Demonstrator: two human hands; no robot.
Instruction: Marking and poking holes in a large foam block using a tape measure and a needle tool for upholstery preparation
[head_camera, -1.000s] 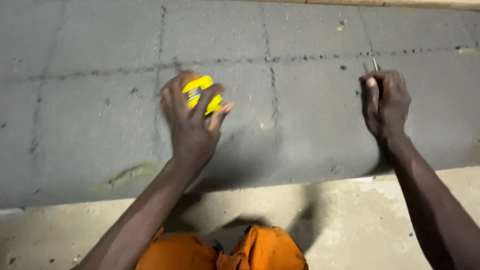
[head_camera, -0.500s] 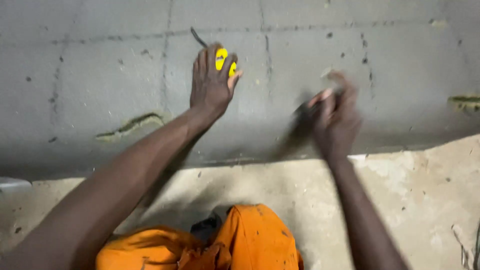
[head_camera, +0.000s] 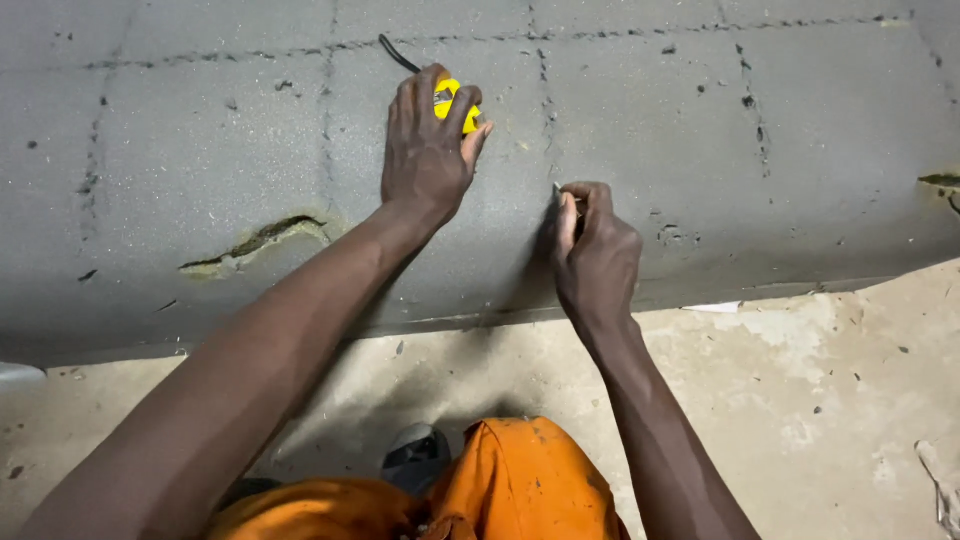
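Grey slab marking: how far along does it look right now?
Done: dark dotted lines already cross the grey slab, one lengthwise near the top and several crosswise. In hand: the left hand presses a yellow tape measure against the slab, and the right hand holds a thin marking tool, tip at the surface. Left: the stretch under the tip shows no finished line; the gouge stays unmarked.

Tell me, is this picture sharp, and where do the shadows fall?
Head view: sharp, no motion blur; the left hand on the yellow tool and the right hand read clearly. Soft shadows lie under both forearms on the grey slab and the floor. No glare.
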